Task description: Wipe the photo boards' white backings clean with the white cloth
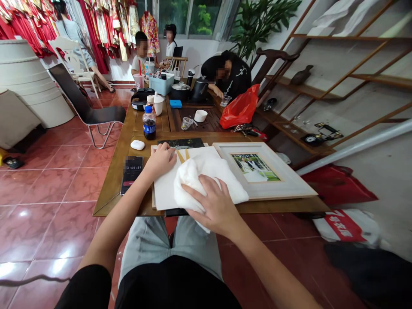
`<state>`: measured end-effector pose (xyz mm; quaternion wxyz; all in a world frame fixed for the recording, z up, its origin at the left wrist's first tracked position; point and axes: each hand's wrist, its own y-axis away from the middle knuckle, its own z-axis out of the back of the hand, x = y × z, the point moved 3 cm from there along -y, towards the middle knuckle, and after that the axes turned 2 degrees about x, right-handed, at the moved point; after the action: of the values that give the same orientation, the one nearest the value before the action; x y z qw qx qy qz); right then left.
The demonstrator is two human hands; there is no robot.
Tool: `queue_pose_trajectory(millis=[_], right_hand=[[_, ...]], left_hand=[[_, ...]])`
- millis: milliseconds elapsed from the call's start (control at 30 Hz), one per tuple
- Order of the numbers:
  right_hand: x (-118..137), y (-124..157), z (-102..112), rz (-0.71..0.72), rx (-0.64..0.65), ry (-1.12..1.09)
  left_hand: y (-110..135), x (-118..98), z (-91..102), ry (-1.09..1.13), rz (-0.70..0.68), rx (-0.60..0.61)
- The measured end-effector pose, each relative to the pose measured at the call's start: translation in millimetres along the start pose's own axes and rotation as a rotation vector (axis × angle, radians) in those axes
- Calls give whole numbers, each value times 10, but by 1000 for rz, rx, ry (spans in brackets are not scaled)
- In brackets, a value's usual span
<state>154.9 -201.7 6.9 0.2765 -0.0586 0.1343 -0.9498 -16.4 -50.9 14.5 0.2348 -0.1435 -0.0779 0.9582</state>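
The right hand (212, 206) is pressing a bunched white cloth (196, 165) down onto a flat white panel (164, 189), and the left hand (160, 161) is resting on the panel's far left corner. The left fingers (164, 150) are spread and lying flat, holding nothing, while the right fingers (201, 189) are curled narrowly over the cloth and gripping it.

The panel is lying flat at the near edge of a wooden bench (109, 201), square to that edge, though the cloth hides too much of it to tell its long axis. Just to its right, a framed wedding photo (254, 167) is lying flat in a wide, pale frame, with its long sides running across the bench and the top of the picture pointing away from the person.

Farther along, a blue plastic crate (161, 85) is holding bottles and small items, though most are too small to tell. A cola bottle (149, 123) is standing about half full of dark liquid, and a red plastic bag (240, 107) is sitting at the bench's far right side.
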Motion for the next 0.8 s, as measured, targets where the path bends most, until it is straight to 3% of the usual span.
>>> queue_pose_trajectory(millis=[200,333,467,800], right_hand=[[438,-203,-103,88,21,-81],[535,-252,-120,116,22,-108],[376,-152,-88,59,9,-81],[-295,304,23,-134,-132,118]], left_hand=[[-59,49,-57,-17,23,49],[-78,76,-76,-16,20,65],[-37,58,-37,-8,-12,39],[-6,31,5,11,-28,2]])
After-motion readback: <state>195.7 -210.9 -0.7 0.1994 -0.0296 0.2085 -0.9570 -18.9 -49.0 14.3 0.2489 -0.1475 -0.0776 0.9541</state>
